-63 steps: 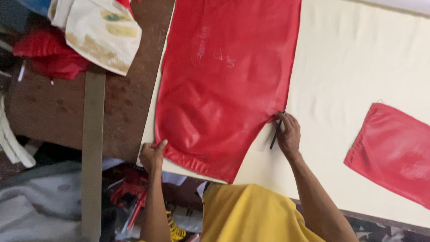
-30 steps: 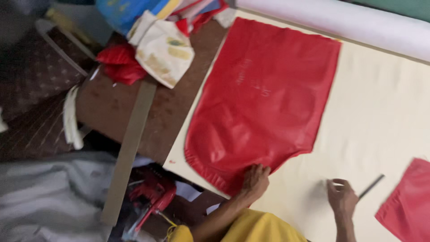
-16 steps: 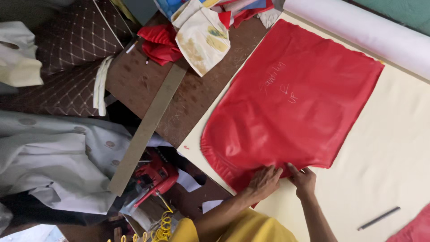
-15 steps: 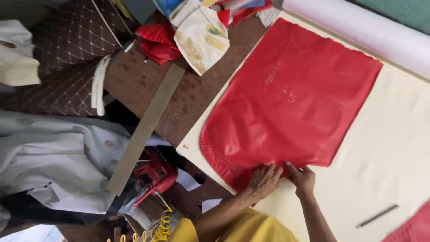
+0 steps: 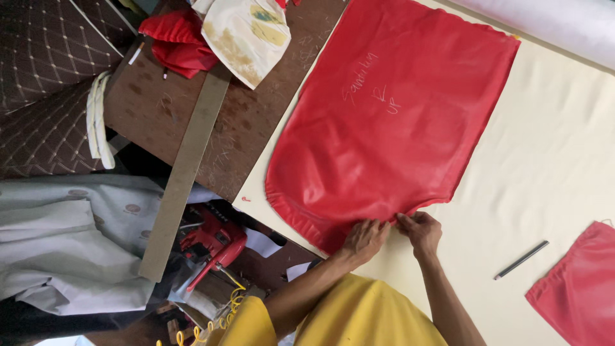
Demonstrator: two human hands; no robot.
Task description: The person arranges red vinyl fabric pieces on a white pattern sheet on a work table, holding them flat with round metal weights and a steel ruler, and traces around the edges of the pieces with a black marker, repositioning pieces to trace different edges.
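Hands meet at the near edge of the big red leather panel [image 5: 384,128], down at about six o'clock on it. Left hand [image 5: 364,238] lies flat with fingers spread, pressing that rim onto the cream sheet [image 5: 551,160], likely pinning it so it cannot slide. Right hand [image 5: 419,232], just beside at three o'clock from the left, has its fingertips curled in narrow on the same edge; whether it truly pinches the leather, I cannot tell. Panel lies spread flat, chalk-marked face up, partly over the brown table [image 5: 250,122] at its nine o'clock. Pencil [image 5: 521,259] rests loose on the sheet at four o'clock from the right hand, well apart. Smaller red piece [image 5: 576,291] sits further out. Long flat ruler [image 5: 186,166] lies along the table's edge.
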